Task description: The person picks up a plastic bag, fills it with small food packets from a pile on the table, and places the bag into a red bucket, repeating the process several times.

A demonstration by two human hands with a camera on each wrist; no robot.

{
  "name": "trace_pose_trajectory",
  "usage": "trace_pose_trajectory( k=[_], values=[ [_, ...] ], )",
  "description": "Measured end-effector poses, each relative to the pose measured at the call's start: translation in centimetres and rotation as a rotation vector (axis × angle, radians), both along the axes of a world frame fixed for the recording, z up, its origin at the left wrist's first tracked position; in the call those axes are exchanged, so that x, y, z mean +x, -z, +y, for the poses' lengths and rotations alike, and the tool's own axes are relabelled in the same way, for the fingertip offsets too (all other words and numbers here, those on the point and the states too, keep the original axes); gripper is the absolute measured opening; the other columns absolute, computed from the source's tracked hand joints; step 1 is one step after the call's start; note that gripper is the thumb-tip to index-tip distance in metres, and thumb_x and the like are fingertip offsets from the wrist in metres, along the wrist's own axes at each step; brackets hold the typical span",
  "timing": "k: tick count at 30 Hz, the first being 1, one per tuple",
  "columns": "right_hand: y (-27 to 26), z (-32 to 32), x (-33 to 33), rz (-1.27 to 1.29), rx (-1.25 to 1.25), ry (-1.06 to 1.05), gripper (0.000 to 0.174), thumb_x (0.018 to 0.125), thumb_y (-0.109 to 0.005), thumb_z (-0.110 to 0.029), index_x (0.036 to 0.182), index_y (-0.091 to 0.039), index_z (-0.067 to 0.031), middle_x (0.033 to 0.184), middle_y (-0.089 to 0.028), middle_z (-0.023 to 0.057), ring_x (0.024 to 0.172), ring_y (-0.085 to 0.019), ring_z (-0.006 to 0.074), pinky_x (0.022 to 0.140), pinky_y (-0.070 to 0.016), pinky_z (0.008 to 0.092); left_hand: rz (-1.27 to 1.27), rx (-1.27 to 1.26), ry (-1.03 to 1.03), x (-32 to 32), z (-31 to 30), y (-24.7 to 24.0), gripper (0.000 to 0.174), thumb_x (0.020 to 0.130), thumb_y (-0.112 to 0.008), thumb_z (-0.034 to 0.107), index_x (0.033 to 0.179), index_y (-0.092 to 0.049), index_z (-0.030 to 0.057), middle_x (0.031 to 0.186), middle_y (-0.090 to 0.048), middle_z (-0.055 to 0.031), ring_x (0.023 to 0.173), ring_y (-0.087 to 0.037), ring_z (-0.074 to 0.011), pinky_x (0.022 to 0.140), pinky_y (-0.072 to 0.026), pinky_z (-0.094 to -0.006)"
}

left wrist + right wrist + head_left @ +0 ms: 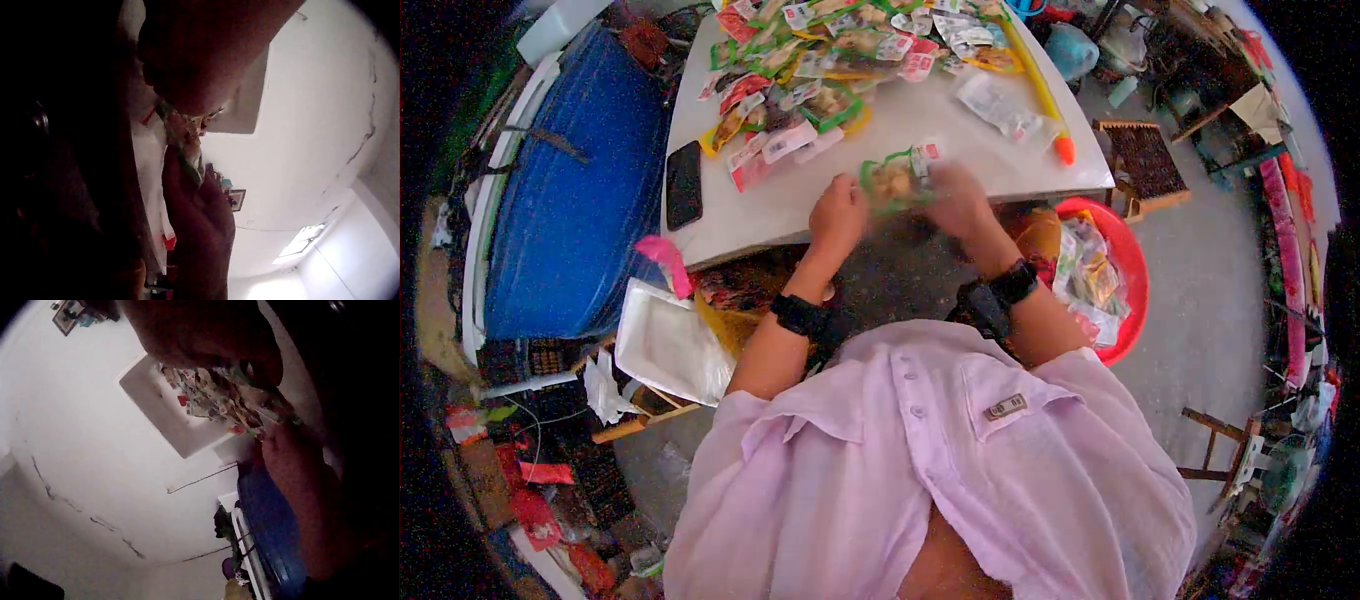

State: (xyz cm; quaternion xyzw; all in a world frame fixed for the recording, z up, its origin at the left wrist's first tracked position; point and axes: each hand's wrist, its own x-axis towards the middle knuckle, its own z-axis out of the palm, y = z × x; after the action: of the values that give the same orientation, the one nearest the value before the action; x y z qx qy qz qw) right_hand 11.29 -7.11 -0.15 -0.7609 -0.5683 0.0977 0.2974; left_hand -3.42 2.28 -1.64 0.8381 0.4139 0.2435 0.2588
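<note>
A small clear food packet [890, 183] with green edges and pale, lumpy contents is held up over the table's near edge. My left hand [838, 215] grips its left side with curled fingers. At the packet's right end is my right hand [962, 203], blurred in the head view. The left wrist view shows the packet [185, 137] stretched between both hands, with the right hand [200, 215] pinching one end. In the right wrist view, the left hand [290, 456] holds the other end; the dim light hides most finger detail.
Many similar packets [830, 105] are heaped across the white table [940, 115]. A black phone [684, 186] lies at its left edge, a yellow stick [1035, 75] along its right. Below right stands a red basin [1138, 290] of packets; lower left is a white foam tray [670, 340].
</note>
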Motion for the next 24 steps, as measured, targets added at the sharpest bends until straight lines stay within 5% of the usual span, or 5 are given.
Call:
trace_pose_trajectory(
  k=[6, 12, 16, 21, 24],
  values=[
    [-0.9, -0.3, -1.9, 0.149, -0.043, 0.134, 0.024, 0.060, -0.055, -0.025, 0.068, -0.055, -0.0021, 0.063, -0.052, 0.0173, 0.062, -0.050, 0.0300, 0.055, -0.0398, 0.0363, 0.080, 0.043, 0.073, 0.6, -0.9, -1.7, 0.021, 0.074, -0.040, 0.023, 0.083, -0.049, 0.0074, 0.077, -0.052, -0.0151, 0.072, -0.050, -0.0313, 0.061, -0.0389, -0.0393],
    [-0.7, -0.9, -2.0, -0.129, -0.020, -0.079, 0.025, 0.059, -0.055, -0.023, 0.072, -0.054, -0.0009, 0.071, -0.052, 0.0164, 0.071, -0.050, 0.0335, 0.062, -0.0406, 0.0388, 0.074, 0.116, 0.167, 1.1, -1.2, -1.2, 0.023, 0.074, -0.039, 0.028, 0.081, -0.050, 0.0090, 0.076, -0.053, -0.0128, 0.070, -0.050, -0.0318, 0.060, -0.0393, -0.0412],
    [1.4, -0.5, -0.1, 0.529, -0.124, -0.113, 0.021, 0.070, -0.047, -0.020, 0.083, -0.049, -0.0032, 0.068, -0.049, 0.0058, 0.061, -0.047, 0.0166, 0.054, -0.0387, 0.0276, 0.093, 0.165, 0.167, 0.7, -1.8, -1.3, 0.021, 0.074, -0.039, 0.026, 0.078, -0.050, 0.0088, 0.073, -0.053, -0.0132, 0.067, -0.050, -0.0324, 0.057, -0.0395, -0.0417],
    [1.2, -0.9, 0.2, 0.678, -0.234, 0.027, 0.018, 0.072, -0.047, -0.020, 0.077, -0.046, -0.0021, 0.064, -0.047, 0.0045, 0.056, -0.045, 0.0135, 0.047, -0.0370, 0.0264, 0.096, 0.218, 0.224, 0.9, -1.9, -0.6, 0.017, 0.073, -0.039, 0.021, 0.075, -0.049, 0.0075, 0.069, -0.052, -0.0147, 0.063, -0.050, -0.0329, 0.053, -0.0398, -0.0418],
    [6.1, 0.6, 0.2, 0.529, 0.012, -0.022, 0.016, 0.072, -0.048, -0.018, 0.074, -0.047, -0.0023, 0.061, -0.048, 0.0047, 0.050, -0.044, 0.0127, 0.043, -0.0355, 0.0263, 0.135, 0.170, 0.214, 1.2, -2.4, -1.1, 0.015, 0.072, -0.039, 0.017, 0.074, -0.049, 0.0072, 0.069, -0.052, -0.0150, 0.063, -0.050, -0.0331, 0.054, -0.0398, -0.0425]
  ],
)
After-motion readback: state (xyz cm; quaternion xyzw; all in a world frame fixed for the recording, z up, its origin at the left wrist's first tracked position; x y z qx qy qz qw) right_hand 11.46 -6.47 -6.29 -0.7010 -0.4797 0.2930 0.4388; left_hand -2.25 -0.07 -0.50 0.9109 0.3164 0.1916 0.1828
